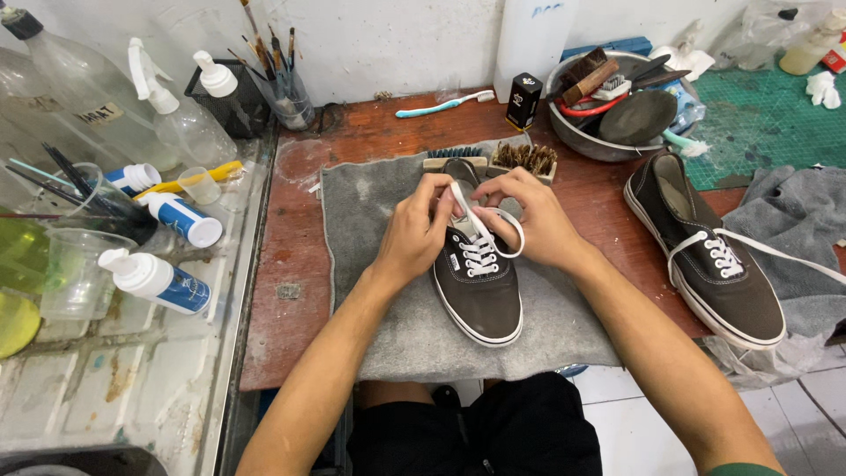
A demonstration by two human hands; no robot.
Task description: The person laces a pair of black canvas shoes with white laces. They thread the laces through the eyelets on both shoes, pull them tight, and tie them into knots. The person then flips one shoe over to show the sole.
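The dark shoe [477,280] sits on the grey towel [388,291] at mid-worktop [291,256]. The left hand [414,234] and right hand [533,220] each pinch the white lace [493,231] above the eyelets. Judgement: equal tension and a flat, untwisted lace suit this lacing step.

Shoe [478,284] lies on towel [401,326]; second shoe [705,256] right, bowl [608,110] behind.
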